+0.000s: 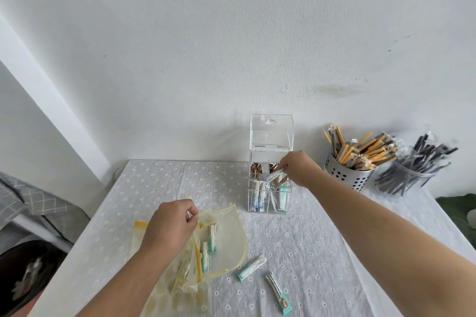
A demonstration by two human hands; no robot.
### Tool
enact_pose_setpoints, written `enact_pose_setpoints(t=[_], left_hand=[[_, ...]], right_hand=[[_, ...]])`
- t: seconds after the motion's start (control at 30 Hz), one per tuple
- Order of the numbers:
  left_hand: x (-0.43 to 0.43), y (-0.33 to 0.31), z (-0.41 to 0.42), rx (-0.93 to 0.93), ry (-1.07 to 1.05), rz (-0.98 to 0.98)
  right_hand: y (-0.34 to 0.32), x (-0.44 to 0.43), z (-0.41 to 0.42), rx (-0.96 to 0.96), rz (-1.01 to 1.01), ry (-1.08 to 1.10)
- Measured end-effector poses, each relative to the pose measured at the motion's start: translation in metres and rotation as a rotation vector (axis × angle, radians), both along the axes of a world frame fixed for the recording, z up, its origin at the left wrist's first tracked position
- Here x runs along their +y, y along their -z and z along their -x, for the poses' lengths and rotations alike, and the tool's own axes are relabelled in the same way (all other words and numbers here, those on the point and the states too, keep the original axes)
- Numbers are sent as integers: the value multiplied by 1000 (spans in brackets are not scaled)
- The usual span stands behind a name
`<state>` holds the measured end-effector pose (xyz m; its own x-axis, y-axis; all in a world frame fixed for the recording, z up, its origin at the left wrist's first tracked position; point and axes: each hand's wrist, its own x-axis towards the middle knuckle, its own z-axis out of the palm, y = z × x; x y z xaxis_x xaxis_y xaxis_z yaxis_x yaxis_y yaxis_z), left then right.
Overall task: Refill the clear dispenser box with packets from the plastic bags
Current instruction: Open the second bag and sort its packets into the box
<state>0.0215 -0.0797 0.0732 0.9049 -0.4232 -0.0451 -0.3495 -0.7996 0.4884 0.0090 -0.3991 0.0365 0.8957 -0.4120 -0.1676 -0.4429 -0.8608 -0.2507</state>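
The clear dispenser box stands at the back of the table with its lid tipped up. White-and-teal packets and copper-coloured ones fill its compartments. My right hand is over the box's open top, shut on a white-and-teal packet that points down into the box. My left hand pinches the upper edge of a yellowish plastic bag lying on the table, which holds several packets. Two loose packets lie in front of the bag.
The table carries a grey floral cloth. A perforated metal cup of wrapped yellow sticks and a clear cup of dark sticks stand at the back right. A white wall rises close behind. A grey cushion lies at the left.
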Motion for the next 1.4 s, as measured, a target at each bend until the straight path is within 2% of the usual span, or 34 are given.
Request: enact_pose_setpoints(t=[0.1,0.37,0.53,0.63,0.73,0.87,0.93,1.03,1.13,1.2,1.3,1.4], left_hand=[[0,1,1,-7,2,2],[1,2,3,-6,9,-5],[1,4,2,-16,15,10],[0,4,2,-16,5,10],[1,2,2,-21,-14,30],[2,0,1,-21,-40,71],[2,-1,2,-23,-42,93],[7,-4,2,-28,-54,129],[9,-2,5,-24,-39,134],[11,1,9,-22,-31,140],[13,7,12,-30,-10,147],[12,9,13,-35,16,148]], right_hand=[[-3,0,-1,-90,26,-18],[7,12,8,9,93,-163],[10,9,15,-71,28,-201],[-2,8,20,-192,-43,-88],[-20,26,29,-349,-198,-8],[-45,88,50,-432,-423,-90],[-45,123,62,-340,-513,-257],[-20,174,60,-68,-392,-511],[7,202,40,178,-240,-453],[19,214,26,294,-218,-372],[41,226,14,353,-237,-258],[61,231,7,319,-225,-189]])
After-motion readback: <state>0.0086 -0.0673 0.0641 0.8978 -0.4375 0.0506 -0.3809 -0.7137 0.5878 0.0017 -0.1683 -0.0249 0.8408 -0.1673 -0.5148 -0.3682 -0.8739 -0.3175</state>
